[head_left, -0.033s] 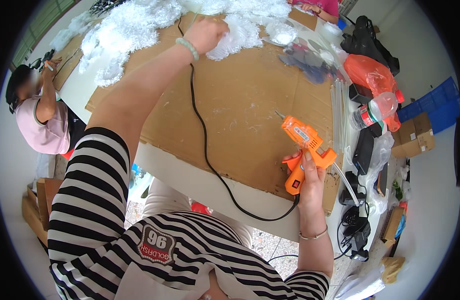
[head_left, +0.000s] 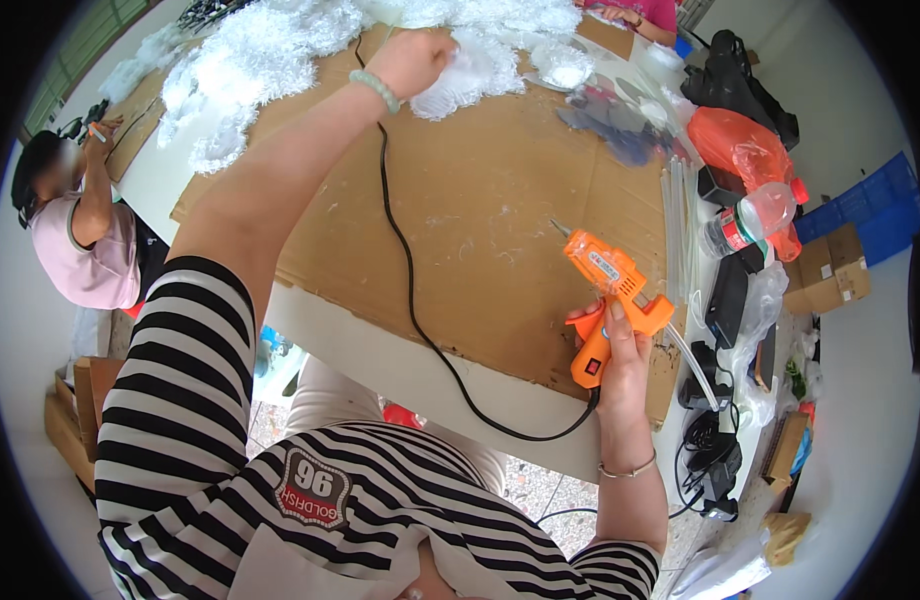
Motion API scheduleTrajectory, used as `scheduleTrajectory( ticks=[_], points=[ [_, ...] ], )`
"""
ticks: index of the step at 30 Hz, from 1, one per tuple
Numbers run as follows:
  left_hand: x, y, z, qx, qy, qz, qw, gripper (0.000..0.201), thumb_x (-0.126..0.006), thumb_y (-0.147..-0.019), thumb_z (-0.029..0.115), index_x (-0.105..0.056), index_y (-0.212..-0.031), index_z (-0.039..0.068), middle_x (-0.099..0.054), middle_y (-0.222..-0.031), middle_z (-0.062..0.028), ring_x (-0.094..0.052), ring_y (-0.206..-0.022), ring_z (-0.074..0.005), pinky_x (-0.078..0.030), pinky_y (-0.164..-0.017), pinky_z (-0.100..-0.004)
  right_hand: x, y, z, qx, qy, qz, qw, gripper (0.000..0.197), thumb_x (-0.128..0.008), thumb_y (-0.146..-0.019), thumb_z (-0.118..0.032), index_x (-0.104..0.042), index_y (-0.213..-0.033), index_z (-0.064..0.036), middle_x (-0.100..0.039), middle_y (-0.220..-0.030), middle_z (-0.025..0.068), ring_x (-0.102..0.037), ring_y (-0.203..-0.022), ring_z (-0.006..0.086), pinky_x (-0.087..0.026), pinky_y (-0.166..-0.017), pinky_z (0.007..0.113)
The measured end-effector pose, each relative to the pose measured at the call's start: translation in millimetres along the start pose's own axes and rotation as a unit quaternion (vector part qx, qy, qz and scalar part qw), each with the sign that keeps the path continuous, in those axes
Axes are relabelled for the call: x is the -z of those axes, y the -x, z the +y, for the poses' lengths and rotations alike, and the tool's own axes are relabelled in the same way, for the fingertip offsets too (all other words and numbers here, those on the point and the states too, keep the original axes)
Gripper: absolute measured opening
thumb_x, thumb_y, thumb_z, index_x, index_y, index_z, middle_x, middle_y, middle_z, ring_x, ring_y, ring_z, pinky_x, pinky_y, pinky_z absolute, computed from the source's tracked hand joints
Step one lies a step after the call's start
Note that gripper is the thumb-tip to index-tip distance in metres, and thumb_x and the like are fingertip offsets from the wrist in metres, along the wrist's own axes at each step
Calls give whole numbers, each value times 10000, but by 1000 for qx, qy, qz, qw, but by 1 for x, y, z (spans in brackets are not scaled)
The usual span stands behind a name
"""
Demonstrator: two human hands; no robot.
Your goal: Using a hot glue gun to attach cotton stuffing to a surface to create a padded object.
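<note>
My right hand (head_left: 625, 372) is wrapped round the handle of an orange glue gun (head_left: 602, 262). A clear glue stick (head_left: 692, 366) pokes out of its back end, and its metal nozzle points to the far left over the cardboard (head_left: 500, 260). A black cord (head_left: 412, 290) runs from the handle across the cardboard toward the far side. My left arm reaches to the far side, where my left hand (head_left: 410, 65) is closed, its fingers curled beside a white shaggy tinsel piece (head_left: 475, 78). What those fingers hold is hidden.
A heap of white tinsel (head_left: 255, 70) covers the far left. Clear discs (head_left: 615, 120), glue sticks (head_left: 677, 225), a plastic bottle (head_left: 755, 218) and a red bag (head_left: 735, 145) line the right. One person (head_left: 90, 230) sits at left; another person's arm (head_left: 620, 15) shows at the far edge.
My left hand has shifted slightly left, its fingers still closed. The glue gun in my right hand has hardly moved.
</note>
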State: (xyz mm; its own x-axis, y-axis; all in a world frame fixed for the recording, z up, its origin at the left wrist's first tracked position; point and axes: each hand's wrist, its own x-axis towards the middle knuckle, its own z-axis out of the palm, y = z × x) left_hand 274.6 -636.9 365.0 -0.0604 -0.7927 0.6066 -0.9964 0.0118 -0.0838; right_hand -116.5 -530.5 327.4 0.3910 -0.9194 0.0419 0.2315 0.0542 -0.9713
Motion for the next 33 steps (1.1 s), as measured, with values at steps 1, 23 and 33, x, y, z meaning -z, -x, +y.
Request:
scheduleTrajectory(
  ticks=[1,23,33],
  points=[
    [13,-8,3,132,169,9,977,172,-620,-840,197,-679,-982,118,-677,-892,-20,-632,-859,-201,-496,-745,-338,0,1,0,0,-1,1,1000,256,-523,-926,-259,-536,-1067,-45,-590,-885,46,-619,-822,169,-477,-631,266],
    [68,57,129,-60,355,-199,911,346,-601,-860,313,-628,-1041,20,-665,-894,-101,-623,-792,-179,-484,-712,-281,16,-15,-3,84,-12,117,989,272,-528,-926,-268,-578,-1065,-40,-605,-838,30,-607,-772,112,-461,-579,220],
    [103,135,157,-219,284,-211,909,200,-656,-771,236,-642,-847,51,-622,-776,-100,-586,-748,-295,-464,-676,-383,7,-8,-6,25,30,74,997,313,-523,-928,-317,-610,-1059,-47,-658,-874,53,-559,-668,77,-459,-594,224]
  ],
)
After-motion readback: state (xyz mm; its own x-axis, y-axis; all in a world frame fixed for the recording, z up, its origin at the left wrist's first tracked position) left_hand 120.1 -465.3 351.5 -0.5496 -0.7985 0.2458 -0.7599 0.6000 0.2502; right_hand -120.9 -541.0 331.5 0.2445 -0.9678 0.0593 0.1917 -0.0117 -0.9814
